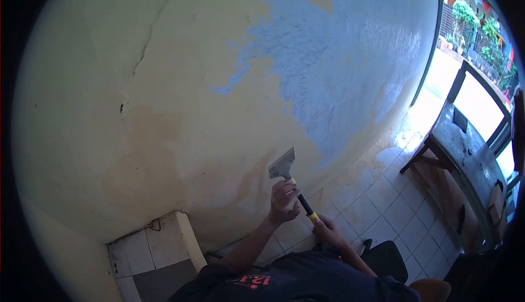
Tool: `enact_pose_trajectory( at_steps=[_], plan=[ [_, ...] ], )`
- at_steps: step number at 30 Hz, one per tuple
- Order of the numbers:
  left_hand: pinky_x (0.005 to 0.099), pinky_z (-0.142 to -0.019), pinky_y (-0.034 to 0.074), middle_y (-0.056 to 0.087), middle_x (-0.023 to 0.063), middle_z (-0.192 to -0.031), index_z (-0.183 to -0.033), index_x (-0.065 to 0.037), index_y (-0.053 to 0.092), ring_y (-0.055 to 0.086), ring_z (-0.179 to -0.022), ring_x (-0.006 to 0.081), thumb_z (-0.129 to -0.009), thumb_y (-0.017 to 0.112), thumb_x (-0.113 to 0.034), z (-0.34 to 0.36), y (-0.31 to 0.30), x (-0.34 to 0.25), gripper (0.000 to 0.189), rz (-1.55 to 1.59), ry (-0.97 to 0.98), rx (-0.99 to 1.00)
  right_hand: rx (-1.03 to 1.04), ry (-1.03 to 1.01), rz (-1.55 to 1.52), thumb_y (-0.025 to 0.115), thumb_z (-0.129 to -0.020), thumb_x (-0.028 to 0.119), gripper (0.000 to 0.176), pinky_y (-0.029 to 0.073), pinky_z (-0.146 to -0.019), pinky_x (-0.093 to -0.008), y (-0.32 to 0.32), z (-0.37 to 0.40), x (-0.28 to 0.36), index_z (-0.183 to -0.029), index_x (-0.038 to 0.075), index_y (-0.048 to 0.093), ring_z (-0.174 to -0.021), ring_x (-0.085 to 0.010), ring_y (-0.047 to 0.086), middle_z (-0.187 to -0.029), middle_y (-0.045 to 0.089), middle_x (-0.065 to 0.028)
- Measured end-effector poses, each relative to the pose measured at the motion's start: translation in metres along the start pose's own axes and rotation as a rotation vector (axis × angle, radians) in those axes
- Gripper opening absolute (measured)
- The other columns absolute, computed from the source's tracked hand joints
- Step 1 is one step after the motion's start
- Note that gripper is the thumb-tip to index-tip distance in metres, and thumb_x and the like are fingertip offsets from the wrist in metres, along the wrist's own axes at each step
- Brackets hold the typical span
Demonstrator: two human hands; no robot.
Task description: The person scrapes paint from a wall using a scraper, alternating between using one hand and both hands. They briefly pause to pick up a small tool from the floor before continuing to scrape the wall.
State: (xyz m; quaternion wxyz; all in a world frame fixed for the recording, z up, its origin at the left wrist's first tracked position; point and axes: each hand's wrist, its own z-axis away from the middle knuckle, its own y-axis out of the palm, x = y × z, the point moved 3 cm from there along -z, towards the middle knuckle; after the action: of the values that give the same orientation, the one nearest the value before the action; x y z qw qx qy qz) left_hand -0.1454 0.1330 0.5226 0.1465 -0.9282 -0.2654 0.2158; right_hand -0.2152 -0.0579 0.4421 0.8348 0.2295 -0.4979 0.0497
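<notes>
A long-handled scraper [304,204] with a wide, flat metal blade [283,163] and a black-and-yellow handle is held at a slant in front of the wall. The fingers of my left hand [284,200] curl at the top of the handle, just under the blade. My right hand [328,231] is closed around the yellow lower grip. Behind the blade, the wall [219,138] is cream with brownish damp patches. Blue paint [322,72] with ragged edges covers its right part.
A tiled ledge [164,240] juts out at lower left. Below right lie floor tiles [384,195] and a dark stool or chair seat [386,261]. A table [470,143] stands at the right, by a bright opening to plants [465,15]. A crack [148,39] runs down the wall.
</notes>
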Motion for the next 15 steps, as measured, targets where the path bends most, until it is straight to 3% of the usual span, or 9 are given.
enact_pose_trajectory(
  at_steps=[5,7,8,9,11,12,15],
  plan=[
    [0.0496,-0.096,0.045,0.062,0.0102,-0.097,-0.096,-0.007,0.064,0.060,-0.106,0.0325,-0.077,0.059,-0.021,-0.025,0.035,0.024,0.024,-0.001,0.084,0.159,-0.034,-0.077,0.188,0.049,-0.098,0.051,0.055,0.038,-0.048,-0.0240,-0.041,-0.030,0.009,-0.123,0.004,0.062,-0.055,-0.0056,0.045,-0.068,0.051,0.0026],
    [0.0504,-0.096,0.044,0.065,0.0091,-0.092,-0.094,-0.007,0.065,0.064,-0.102,0.0306,-0.085,0.053,-0.030,-0.036,0.049,0.037,0.027,-0.026,0.133,0.222,-0.055,-0.142,0.314,0.049,-0.099,0.049,0.053,0.039,-0.049,-0.0241,-0.059,-0.046,0.018,-0.120,0.003,0.063,-0.056,-0.0065,0.045,-0.067,0.050,0.0026],
    [0.0469,-0.092,0.044,0.064,0.0049,-0.082,-0.085,-0.010,0.066,0.064,-0.092,0.0248,-0.083,0.054,-0.033,-0.042,0.059,0.039,0.026,-0.043,0.137,0.218,-0.052,-0.145,0.289,0.050,-0.099,0.047,0.051,0.040,-0.052,-0.0249,-0.065,-0.051,0.026,-0.119,0.002,0.064,-0.059,-0.0066,0.046,-0.066,0.050,0.0026],
    [0.0469,-0.092,0.044,0.064,0.0049,-0.082,-0.085,-0.010,0.066,0.064,-0.092,0.0248,-0.083,0.054,-0.033,-0.038,0.064,0.044,0.026,-0.059,0.128,0.234,-0.034,-0.138,0.274,0.050,-0.099,0.047,0.051,0.040,-0.052,-0.0249,-0.069,-0.057,0.030,-0.119,0.002,0.064,-0.059,-0.0066,0.046,-0.066,0.050,0.0026],
    [0.0433,-0.088,0.044,0.060,0.0029,-0.076,-0.079,-0.012,0.063,0.061,-0.081,0.0212,-0.075,0.061,-0.030,-0.036,0.082,0.053,0.019,-0.187,0.157,0.407,-0.031,-0.130,0.339,0.052,-0.099,0.044,0.049,0.041,-0.054,-0.0258,-0.080,-0.070,0.048,-0.119,0.001,0.064,-0.061,-0.0068,0.046,-0.066,0.050,0.0021],
    [0.0389,-0.081,0.039,0.055,-0.0016,-0.065,-0.065,-0.015,0.058,0.056,-0.069,0.0171,-0.074,0.062,-0.032,-0.041,0.089,0.055,0.020,-0.259,0.201,0.305,-0.024,-0.088,0.354,0.053,-0.098,0.042,0.048,0.042,-0.056,-0.0277,-0.081,-0.070,0.062,-0.121,0.001,0.063,-0.062,-0.0074,0.046,-0.065,0.051,0.0011],
    [0.0382,-0.078,0.038,0.052,-0.0033,-0.059,-0.056,-0.016,0.052,0.054,-0.064,0.0153,-0.075,0.062,-0.032,-0.053,0.098,0.060,0.026,-0.385,0.188,0.247,0.008,-0.162,0.427,0.055,-0.098,0.040,0.046,0.043,-0.057,-0.0297,-0.091,-0.091,0.066,-0.123,0.002,0.062,-0.062,-0.0085,0.048,-0.064,0.052,-0.0018]
  ],
)
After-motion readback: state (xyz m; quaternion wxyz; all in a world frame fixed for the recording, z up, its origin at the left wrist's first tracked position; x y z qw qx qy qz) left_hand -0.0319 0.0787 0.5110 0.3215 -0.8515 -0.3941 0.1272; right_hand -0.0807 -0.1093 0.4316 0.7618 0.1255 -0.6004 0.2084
